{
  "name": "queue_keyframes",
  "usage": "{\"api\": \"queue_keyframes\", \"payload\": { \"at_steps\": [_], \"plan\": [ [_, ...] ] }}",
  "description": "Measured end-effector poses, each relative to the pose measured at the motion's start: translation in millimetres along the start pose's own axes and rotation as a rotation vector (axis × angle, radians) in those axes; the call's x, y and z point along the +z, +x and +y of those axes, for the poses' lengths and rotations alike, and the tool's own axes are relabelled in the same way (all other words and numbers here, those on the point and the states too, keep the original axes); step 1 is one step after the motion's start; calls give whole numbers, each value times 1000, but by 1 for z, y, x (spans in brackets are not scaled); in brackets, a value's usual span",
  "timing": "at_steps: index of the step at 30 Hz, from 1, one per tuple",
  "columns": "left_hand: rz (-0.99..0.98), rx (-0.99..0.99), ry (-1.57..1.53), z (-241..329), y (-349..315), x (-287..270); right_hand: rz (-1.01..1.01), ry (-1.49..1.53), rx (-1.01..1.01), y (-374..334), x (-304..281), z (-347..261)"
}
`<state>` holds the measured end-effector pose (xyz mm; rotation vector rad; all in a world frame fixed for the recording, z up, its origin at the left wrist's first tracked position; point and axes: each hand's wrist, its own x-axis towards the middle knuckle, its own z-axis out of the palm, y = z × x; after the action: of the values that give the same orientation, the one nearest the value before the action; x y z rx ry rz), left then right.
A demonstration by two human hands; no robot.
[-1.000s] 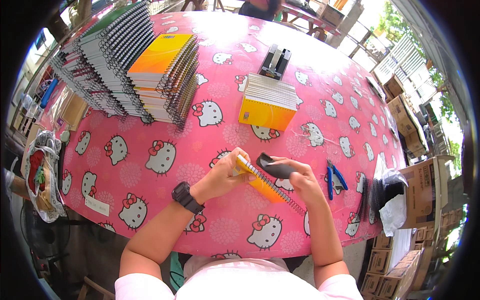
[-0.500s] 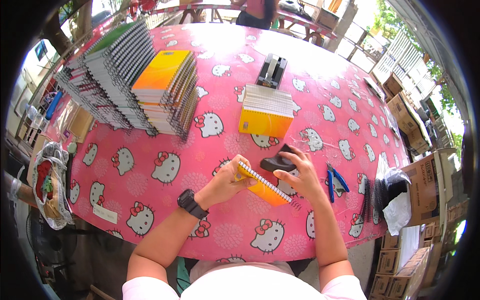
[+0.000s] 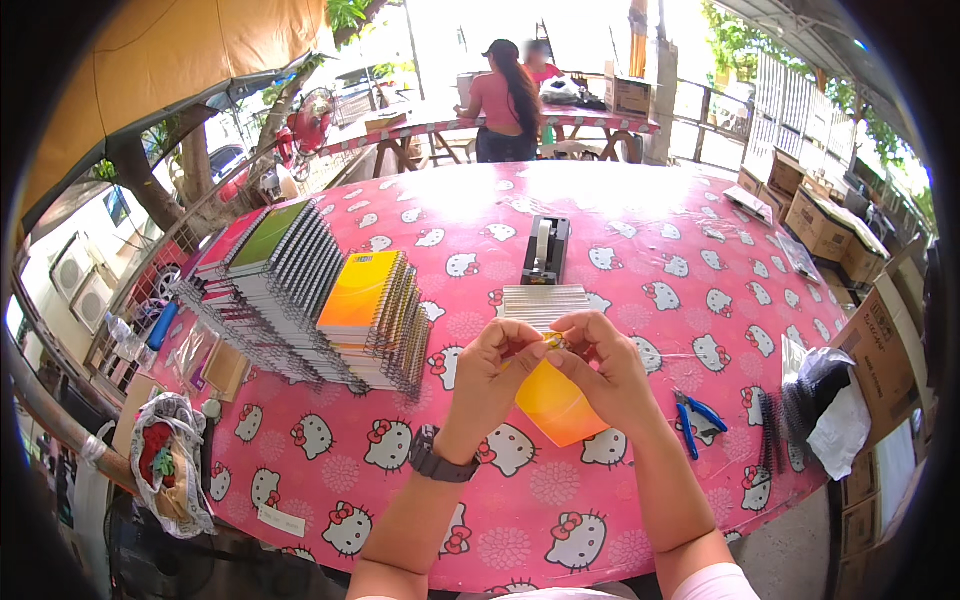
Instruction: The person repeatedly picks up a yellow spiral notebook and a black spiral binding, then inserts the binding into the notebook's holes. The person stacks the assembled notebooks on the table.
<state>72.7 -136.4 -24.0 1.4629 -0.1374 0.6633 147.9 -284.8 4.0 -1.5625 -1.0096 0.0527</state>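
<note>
In front of me I hold a small yellow-orange spiral notebook (image 3: 556,408), its cover hanging below my fingers. My left hand (image 3: 497,378), with a black watch on the wrist, is closed on the notebook's upper edge. My right hand (image 3: 606,372) pinches the same edge from the other side, thumbs nearly meeting. Fingers hide most of the binding. Just beyond them sits a stack of small notebooks (image 3: 545,303), partly covered by my hands. Blue-handled cutting pliers (image 3: 694,420) lie to the right of my right hand.
A black tape dispenser (image 3: 546,250) stands behind the small stack. At left are piles of yellow notebooks (image 3: 362,300) and larger spiral notebooks (image 3: 275,265). Black binding coils (image 3: 772,430) and a cardboard box (image 3: 880,350) are at right. Two people work at a far table (image 3: 400,128).
My right hand has let go of the dark block and joined my left at the notebook. The notebook has turned, cover now facing me. The view has tilted up.
</note>
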Motion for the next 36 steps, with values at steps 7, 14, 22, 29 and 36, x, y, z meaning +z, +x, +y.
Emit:
{"api": "queue_keyframes", "payload": {
  "at_steps": [7, 14, 22, 29, 36],
  "plan": [
    [92, 180, 315, -2, -20, 6, -32, 189, 34, -9, 7, 10],
    [19, 450, 357, 11, -22, 17, -57, 380, 113, -16, -7, 10],
    [97, 391, 316, 10, -28, 28, -65, 311, 67, -15, -10, 2],
    [261, 385, 464, 16, -45, 33, -121, 242, 43, -19, -2, 0],
    [367, 434, 658, 32, -67, 35, -218, 228, 35, -27, 4, 0]
  ]
}}
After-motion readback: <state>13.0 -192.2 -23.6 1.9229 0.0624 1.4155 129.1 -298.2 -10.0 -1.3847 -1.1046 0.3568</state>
